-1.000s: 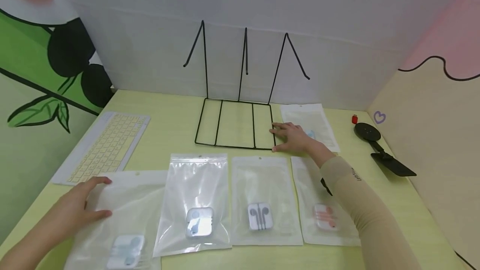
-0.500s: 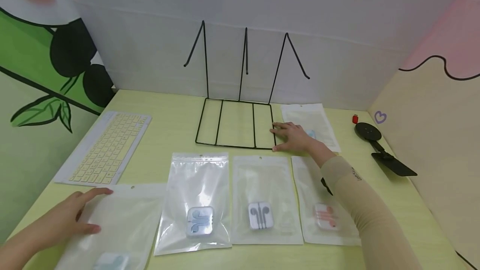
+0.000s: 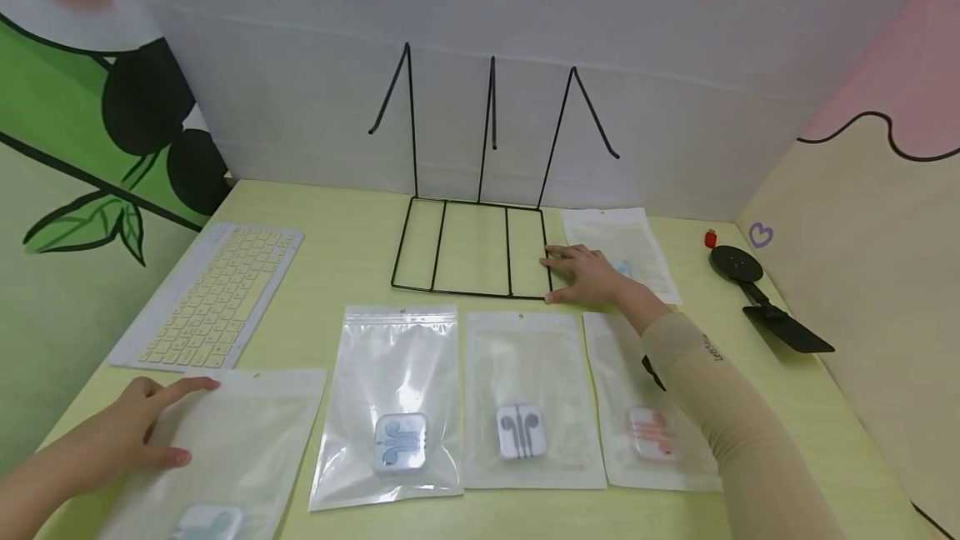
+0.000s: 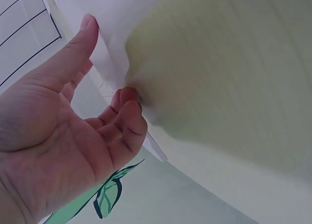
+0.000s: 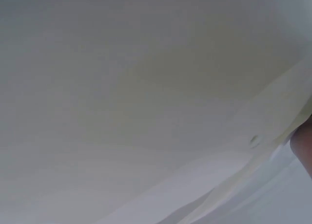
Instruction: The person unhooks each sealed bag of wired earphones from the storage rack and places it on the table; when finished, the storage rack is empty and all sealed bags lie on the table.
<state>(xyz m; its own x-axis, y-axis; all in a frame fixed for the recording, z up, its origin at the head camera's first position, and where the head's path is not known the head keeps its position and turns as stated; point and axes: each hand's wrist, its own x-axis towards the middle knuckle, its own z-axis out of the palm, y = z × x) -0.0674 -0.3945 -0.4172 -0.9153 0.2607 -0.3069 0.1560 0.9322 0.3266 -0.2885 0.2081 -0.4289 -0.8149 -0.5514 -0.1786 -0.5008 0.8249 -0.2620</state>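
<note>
In the head view my left hand [image 3: 112, 444] lies at the left edge of the leftmost white zip bag [image 3: 232, 432], its thumb and forefinger apart over the film. A boxed pair of pale blue earphones [image 3: 210, 523] shows through, cut off by the frame. The left wrist view has the thumb against the bag's film [image 4: 114, 34], other fingers bent. My right hand [image 3: 585, 275] rests with spread fingers on the right side of the black wire rack [image 3: 472, 297]. That rack has three upright hooked arms. White bag film [image 5: 146, 112] fills most of the right wrist view.
A shiny bag [image 3: 397, 348], a bag with grey earphones [image 3: 525, 357] and one with pink earphones [image 3: 615, 357] lie in a row. Another bag [image 3: 607, 227] lies behind my right hand. A keyboard [image 3: 217, 298] sits left; a black folding stand [image 3: 750, 290] and small red item [image 3: 710, 238] sit right.
My left hand and the leftmost bag have slid toward me and slightly left, away from the shiny bag. My right hand and the rack have stayed put.
</note>
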